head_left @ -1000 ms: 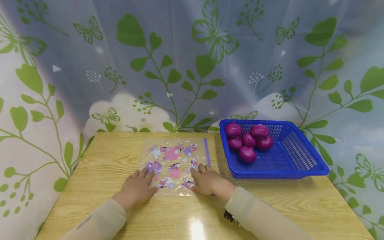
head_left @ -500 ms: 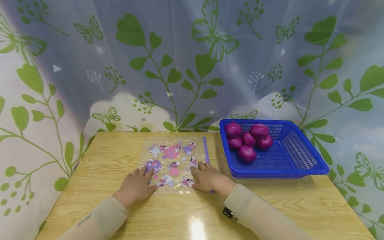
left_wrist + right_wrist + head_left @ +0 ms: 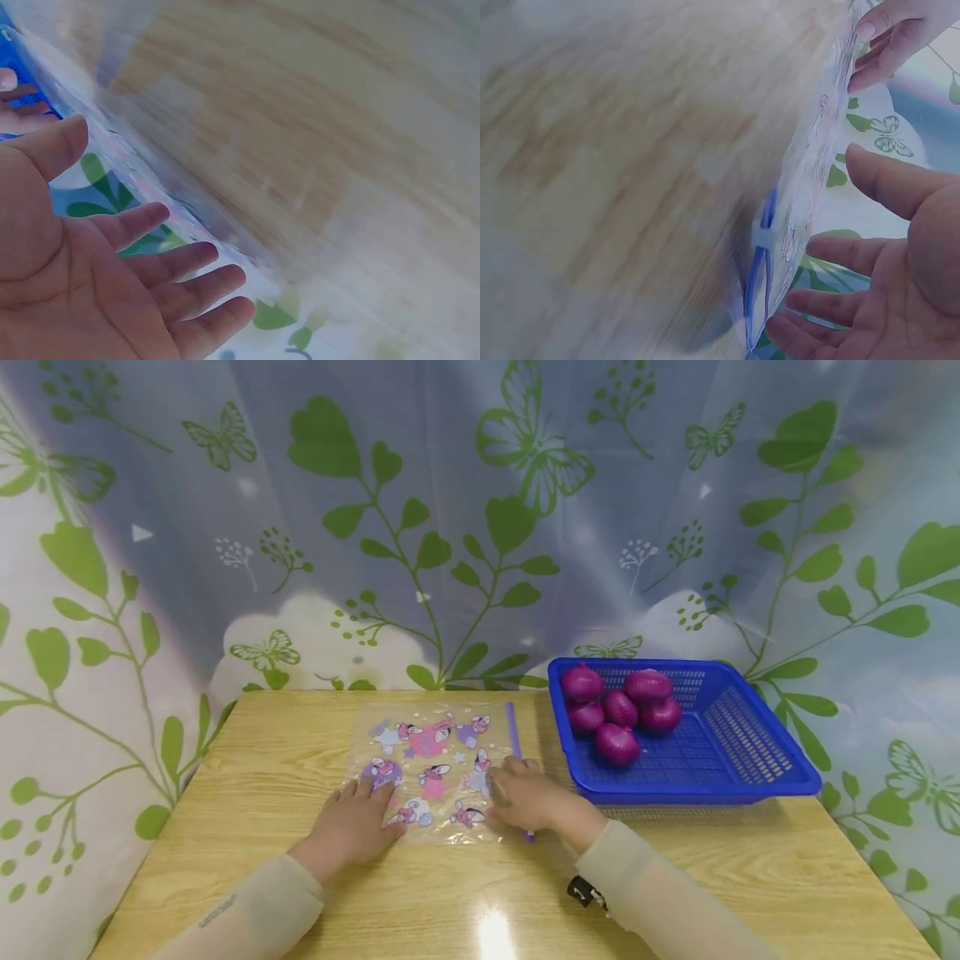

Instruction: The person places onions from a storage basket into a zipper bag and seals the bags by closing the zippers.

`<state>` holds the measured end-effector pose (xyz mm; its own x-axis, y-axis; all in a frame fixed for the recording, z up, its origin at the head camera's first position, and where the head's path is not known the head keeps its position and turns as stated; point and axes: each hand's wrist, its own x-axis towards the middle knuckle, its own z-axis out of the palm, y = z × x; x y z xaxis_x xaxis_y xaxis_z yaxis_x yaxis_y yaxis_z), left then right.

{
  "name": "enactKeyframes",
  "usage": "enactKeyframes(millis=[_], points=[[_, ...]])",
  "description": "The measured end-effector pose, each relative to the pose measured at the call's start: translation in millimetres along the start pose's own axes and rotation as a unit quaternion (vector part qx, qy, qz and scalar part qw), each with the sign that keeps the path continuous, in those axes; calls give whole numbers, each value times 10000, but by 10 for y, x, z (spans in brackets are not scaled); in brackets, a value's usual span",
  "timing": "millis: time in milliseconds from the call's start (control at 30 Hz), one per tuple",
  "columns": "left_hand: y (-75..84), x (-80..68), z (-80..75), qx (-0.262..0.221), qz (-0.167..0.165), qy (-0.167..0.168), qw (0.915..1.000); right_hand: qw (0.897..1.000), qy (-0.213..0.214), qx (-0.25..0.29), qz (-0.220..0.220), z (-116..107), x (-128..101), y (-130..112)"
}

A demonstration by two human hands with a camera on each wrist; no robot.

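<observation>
A clear zip bag (image 3: 432, 739) printed with pink and purple cartoon figures lies flat on the table, its blue-purple zip strip (image 3: 513, 727) along the right side. My left hand (image 3: 351, 828) rests on the bag's lower left part, fingers spread; in the left wrist view the palm (image 3: 82, 277) and straight fingers show. Over the lower right part, beside the zip strip, my right hand (image 3: 534, 797) touches the bag with extended, slightly bent fingers. The right wrist view shows a pale slider (image 3: 763, 236) on the strip, close to those fingertips.
A blue plastic basket (image 3: 675, 794) stands to the right of the bag, with several purple onions (image 3: 617, 744) gathered in its left half. Behind the wooden table (image 3: 420, 910) hangs a curtain (image 3: 420, 460) with leaves and butterflies.
My right hand has shifted a little to the right, over the zip strip. The left hand has slid slightly right on the bag. Basket and onions stay put.
</observation>
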<state>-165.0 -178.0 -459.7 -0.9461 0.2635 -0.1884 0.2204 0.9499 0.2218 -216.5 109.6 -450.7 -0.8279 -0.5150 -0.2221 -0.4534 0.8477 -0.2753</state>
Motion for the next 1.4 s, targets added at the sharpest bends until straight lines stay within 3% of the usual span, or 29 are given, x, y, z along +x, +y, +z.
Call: enactKeyframes(millis=[267, 833, 1067, 1200, 1400], points=[[124, 29, 38, -227, 164, 41, 9996, 9993, -29, 199, 330, -5, -1, 11], [78, -12, 51, -61, 60, -4, 10000, 9924, 452, 607, 971, 56, 104, 6], [71, -24, 40, -84, 30, -56, 9999, 9847, 660, 1153, 1129, 67, 180, 27], [51, -41, 29, -62, 37, -20, 10000, 9738, 948, 1666, 1220, 43, 242, 24], [47, -53, 9, -40, 61, -50, 10000, 9426, 1141, 2670, 1652, 41, 281, 2]])
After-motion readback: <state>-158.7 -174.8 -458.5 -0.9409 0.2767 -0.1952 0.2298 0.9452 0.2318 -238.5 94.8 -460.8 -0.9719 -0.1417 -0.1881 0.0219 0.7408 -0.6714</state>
